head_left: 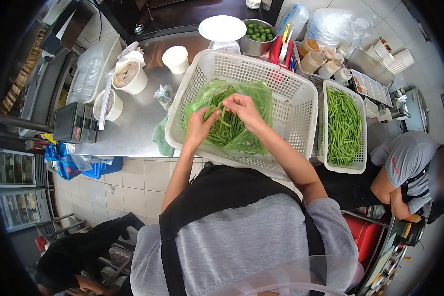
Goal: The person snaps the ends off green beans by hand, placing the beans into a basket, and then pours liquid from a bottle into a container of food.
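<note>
Pinching beans (222, 111) in closed fingertips, with left hand (197, 126) from the left and right hand (243, 109) from the right, both about equally near, holding them roughly near-to-far lengthwise over bag (264, 101) in crate (301, 114).

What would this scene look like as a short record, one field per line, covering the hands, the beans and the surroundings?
Left hand: pinching green beans above the pile
Right hand: fingertips closed on beans beside the left
Green bag: open, holding the pile
Large white basket: around the bag, on the steel counter
Narrow white basket: at the right, full of beans
Behind: metal pot of small green fruit
Nearby people: one at right, one lower left
</note>
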### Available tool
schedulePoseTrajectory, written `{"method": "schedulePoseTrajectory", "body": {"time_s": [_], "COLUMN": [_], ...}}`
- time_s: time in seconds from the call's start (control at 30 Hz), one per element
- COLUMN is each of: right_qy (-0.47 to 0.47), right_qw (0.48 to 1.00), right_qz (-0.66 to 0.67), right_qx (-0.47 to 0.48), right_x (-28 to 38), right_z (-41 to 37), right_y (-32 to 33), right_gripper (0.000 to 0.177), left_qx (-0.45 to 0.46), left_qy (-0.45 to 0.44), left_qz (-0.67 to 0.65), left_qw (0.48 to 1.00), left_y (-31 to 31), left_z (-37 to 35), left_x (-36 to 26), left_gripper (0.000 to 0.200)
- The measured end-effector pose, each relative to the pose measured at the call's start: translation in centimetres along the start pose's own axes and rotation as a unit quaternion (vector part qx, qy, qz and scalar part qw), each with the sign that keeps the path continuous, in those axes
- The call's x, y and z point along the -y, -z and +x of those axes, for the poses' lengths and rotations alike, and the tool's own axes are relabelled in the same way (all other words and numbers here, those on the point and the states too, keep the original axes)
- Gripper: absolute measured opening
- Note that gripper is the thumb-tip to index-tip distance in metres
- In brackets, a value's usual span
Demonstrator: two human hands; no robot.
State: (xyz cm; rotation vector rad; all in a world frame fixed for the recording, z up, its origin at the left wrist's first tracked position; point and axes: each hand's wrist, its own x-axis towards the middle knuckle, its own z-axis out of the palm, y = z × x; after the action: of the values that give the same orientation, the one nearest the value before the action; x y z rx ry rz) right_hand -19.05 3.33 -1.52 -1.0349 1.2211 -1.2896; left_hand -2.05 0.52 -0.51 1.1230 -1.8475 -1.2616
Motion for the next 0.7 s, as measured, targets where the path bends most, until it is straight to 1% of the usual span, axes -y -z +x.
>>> {"method": "schedulePoseTrajectory", "body": {"time_s": [0.07,0.1,0.17,0.2,0.23,0.3,0.33,0.4,0.43,0.47,0.5,0.6,0.67,0.7], "right_qy": [-0.062,-0.064,-0.07,-0.075,-0.053,-0.004,0.113,0.18,0.212,0.108,0.096,0.059,0.028,0.027], "right_qw": [0.998,0.996,0.987,0.986,0.986,0.962,0.89,0.9,0.902,0.948,0.951,0.956,0.953,0.959], "right_qz": [0.026,0.042,0.072,0.038,-0.053,-0.23,-0.422,-0.387,-0.369,-0.278,-0.271,-0.265,-0.277,-0.255], "right_qx": [0.016,0.051,0.122,0.144,0.147,0.15,0.127,0.088,0.067,0.111,0.109,0.11,0.119,0.12], "right_x": [0.7,1.3,2.7,2.9,2.8,1.4,0.3,-1.6,-0.8,0.4,0.2,0.0,0.7,0.4], "right_z": [-0.1,-0.1,0.0,0.3,0.4,0.7,0.8,0.6,-0.1,-0.7,-0.6,-0.2,0.1,0.2], "right_y": [0.1,0.3,1.3,2.0,2.4,3.0,3.1,2.2,0.9,0.3,0.1,0.2,1.0,1.1], "right_gripper": [0.012,0.012,0.012,0.013,0.015,0.02,0.021,0.018,0.016,0.015,0.015,0.015,0.014,0.013], "left_qx": [0.001,0.001,-0.025,-0.039,-0.038,-0.035,-0.031,-0.023,-0.027,-0.031,-0.034,-0.083,-0.109,-0.12], "left_qy": [-0.007,-0.01,-0.07,-0.099,-0.072,-0.019,-0.001,0.034,0.024,0.015,0.006,-0.043,-0.033,-0.027], "left_qz": [-0.03,-0.045,-0.031,-0.025,-0.043,-0.077,-0.063,-0.034,-0.041,-0.048,-0.055,-0.077,-0.055,-0.045], "left_qw": [1.0,0.999,0.997,0.994,0.996,0.996,0.998,0.999,0.999,0.998,0.998,0.993,0.992,0.991], "left_y": [-0.1,-0.1,-0.3,-0.3,-0.3,-0.2,0.0,0.2,0.2,0.2,0.2,-0.1,0.1,0.2], "left_z": [0.2,0.3,0.6,0.6,0.5,0.3,0.3,0.5,0.5,0.5,0.5,0.8,0.5,0.4], "left_x": [0.9,1.6,2.7,2.6,2.5,2.1,2.1,2.1,2.1,2.1,2.1,2.9,2.5,2.0], "left_gripper": [0.023,0.023,0.023,0.023,0.023,0.022,0.022,0.022,0.021,0.02,0.02,0.018,0.017,0.016]}}
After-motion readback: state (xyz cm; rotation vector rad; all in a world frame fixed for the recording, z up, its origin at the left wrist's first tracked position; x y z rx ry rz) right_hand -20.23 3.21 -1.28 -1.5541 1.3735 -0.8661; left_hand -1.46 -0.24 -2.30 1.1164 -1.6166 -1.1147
